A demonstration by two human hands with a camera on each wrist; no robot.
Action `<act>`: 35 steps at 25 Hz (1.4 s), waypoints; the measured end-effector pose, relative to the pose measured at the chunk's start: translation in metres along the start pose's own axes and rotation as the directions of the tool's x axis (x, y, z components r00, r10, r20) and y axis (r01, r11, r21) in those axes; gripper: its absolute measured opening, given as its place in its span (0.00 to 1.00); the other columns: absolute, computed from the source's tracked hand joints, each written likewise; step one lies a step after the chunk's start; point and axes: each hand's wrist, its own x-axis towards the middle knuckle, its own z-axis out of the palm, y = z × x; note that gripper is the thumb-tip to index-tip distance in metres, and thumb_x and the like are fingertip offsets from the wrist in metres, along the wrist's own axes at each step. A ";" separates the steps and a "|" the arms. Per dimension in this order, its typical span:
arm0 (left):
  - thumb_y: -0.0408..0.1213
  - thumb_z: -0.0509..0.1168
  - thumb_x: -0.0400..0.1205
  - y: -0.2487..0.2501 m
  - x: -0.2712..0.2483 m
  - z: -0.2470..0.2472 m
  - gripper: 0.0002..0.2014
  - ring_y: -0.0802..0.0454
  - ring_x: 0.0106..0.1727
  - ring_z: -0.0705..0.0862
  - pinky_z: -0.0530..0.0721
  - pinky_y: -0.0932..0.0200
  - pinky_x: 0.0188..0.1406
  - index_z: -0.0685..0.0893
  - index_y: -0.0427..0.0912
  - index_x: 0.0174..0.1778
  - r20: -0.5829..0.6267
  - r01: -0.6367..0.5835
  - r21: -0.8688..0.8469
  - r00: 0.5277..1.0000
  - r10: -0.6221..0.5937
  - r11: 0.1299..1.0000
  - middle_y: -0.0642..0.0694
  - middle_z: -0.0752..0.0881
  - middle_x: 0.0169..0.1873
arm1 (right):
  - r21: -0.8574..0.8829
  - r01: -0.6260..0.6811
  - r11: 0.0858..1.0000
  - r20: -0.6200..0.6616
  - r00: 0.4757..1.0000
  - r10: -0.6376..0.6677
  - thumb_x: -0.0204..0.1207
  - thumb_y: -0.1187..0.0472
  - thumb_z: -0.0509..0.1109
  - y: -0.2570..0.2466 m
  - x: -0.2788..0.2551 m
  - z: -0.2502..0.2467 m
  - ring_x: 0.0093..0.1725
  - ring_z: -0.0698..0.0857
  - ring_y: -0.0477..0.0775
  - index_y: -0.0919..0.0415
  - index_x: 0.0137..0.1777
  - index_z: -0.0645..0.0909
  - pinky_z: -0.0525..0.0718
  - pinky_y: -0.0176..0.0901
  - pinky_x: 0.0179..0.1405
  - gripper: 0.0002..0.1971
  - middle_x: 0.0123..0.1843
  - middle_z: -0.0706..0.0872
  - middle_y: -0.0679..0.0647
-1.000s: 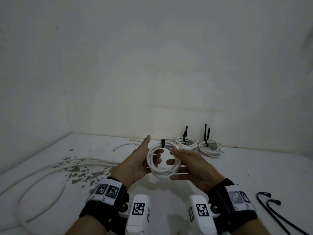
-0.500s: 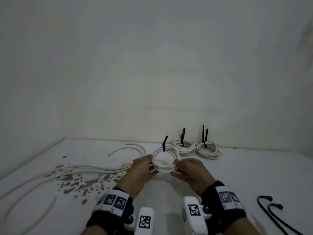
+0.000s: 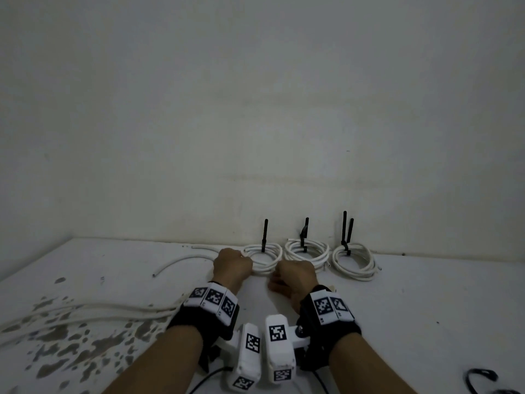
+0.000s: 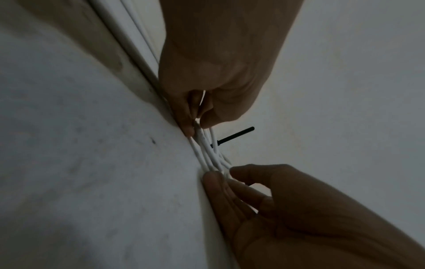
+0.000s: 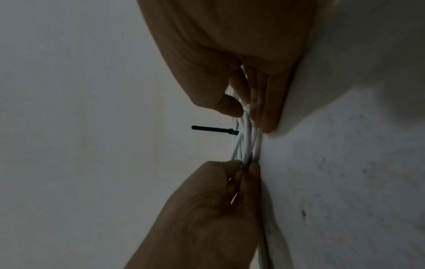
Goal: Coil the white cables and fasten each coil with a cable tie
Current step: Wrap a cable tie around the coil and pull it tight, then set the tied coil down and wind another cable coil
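Head view: a tied white coil (image 3: 262, 258) lies flat on the table (image 3: 426, 308) near the back wall, directly between left hand (image 3: 232, 265) and right hand (image 3: 297, 275), both equally near. Left wrist view: left fingertips (image 4: 189, 130) pinch its strands. Right wrist view: right fingers (image 5: 262, 112) curl around the opposite side.

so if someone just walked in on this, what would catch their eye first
Probably the two hands, left hand and right hand, gripping opposite sides of a white cable coil set down on the table by the back wall. It heads a row of three coils, each with a black cable tie sticking up. Loose white cable trails across the stained left side.
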 end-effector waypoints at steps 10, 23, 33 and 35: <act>0.27 0.63 0.80 -0.003 -0.004 -0.019 0.11 0.50 0.31 0.81 0.86 0.58 0.33 0.79 0.41 0.32 0.097 -0.033 -0.116 0.994 0.045 0.993 0.43 0.81 0.32 | -0.116 0.044 0.992 -0.007 0.999 -0.046 0.76 0.74 0.65 0.007 -0.005 -0.004 0.42 0.85 0.62 0.66 0.36 0.78 0.90 0.62 0.55 0.08 0.39 0.83 0.62; 0.45 0.66 0.82 -0.015 -0.103 -0.203 0.16 0.46 0.60 0.84 0.83 0.53 0.62 0.85 0.47 0.64 0.302 -0.314 0.728 0.945 0.127 0.609 0.45 0.83 0.63 | -0.807 0.591 0.004 0.588 0.803 -0.093 0.78 0.61 0.72 -0.027 -0.145 0.083 0.58 0.86 0.61 0.66 0.59 0.86 0.87 0.51 0.56 0.13 0.59 0.87 0.63; 0.43 0.76 0.77 -0.074 -0.150 -0.369 0.20 0.44 0.59 0.86 0.89 0.48 0.55 0.88 0.36 0.61 0.106 0.017 0.802 0.980 -0.170 0.597 0.40 0.87 0.59 | -0.624 0.776 -0.097 0.764 0.631 0.137 0.83 0.62 0.68 -0.005 -0.207 0.219 0.60 0.86 0.63 0.63 0.67 0.85 0.81 0.45 0.50 0.15 0.65 0.87 0.62; 0.47 0.77 0.76 -0.093 -0.154 -0.380 0.23 0.44 0.58 0.87 0.89 0.49 0.56 0.87 0.34 0.60 0.078 0.063 0.810 0.974 -0.213 0.583 0.38 0.88 0.58 | -0.598 0.795 -0.107 0.781 0.607 0.145 0.82 0.62 0.68 0.008 -0.212 0.241 0.64 0.84 0.63 0.60 0.69 0.84 0.82 0.46 0.54 0.16 0.67 0.85 0.61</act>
